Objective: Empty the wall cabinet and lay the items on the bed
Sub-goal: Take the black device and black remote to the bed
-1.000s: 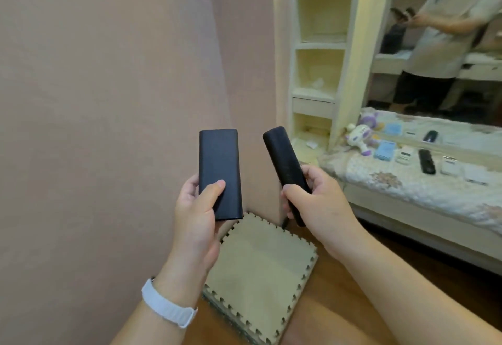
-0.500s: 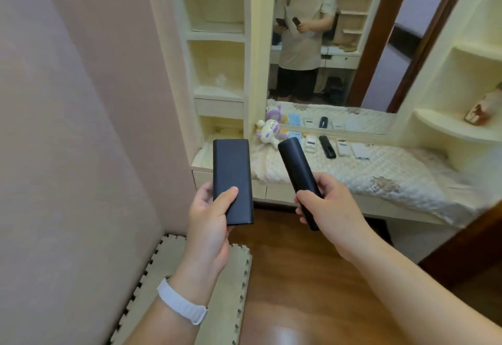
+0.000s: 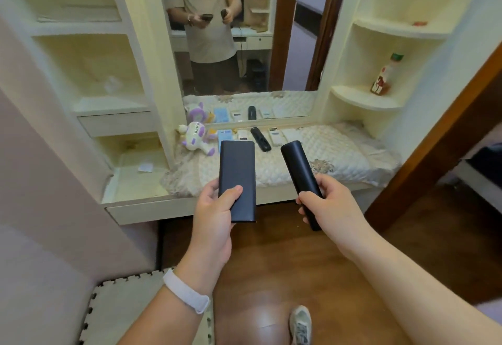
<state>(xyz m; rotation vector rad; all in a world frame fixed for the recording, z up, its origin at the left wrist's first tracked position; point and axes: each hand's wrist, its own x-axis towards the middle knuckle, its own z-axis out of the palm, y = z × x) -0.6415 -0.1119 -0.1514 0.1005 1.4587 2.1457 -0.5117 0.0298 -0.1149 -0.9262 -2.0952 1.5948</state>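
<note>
My left hand [image 3: 214, 217] grips a flat dark rectangular power bank [image 3: 237, 176] by its lower end, thumb across its face. My right hand [image 3: 326, 200] grips a slim black rounded remote [image 3: 298, 173], held upright and tilted left. Both are held over the wooden floor, just short of the quilted bed [image 3: 339, 151]. On the bed lie a plush toy [image 3: 194, 138], a blue box [image 3: 225, 136], a black remote [image 3: 260, 138] and several small white devices. Open cream shelves [image 3: 89, 73] stand at the left.
A mirror [image 3: 239, 45] behind the bed reflects a person. A bottle [image 3: 384, 75] stands on the right corner shelf. A brown door frame [image 3: 434, 140] rises at right. A foam mat [image 3: 130, 309] lies at lower left, and my shoe [image 3: 300, 324] is on the floor.
The view has swung right from the wall and moved closer, so the bed and mirror now face me. Both hands keep the same hold on their objects.
</note>
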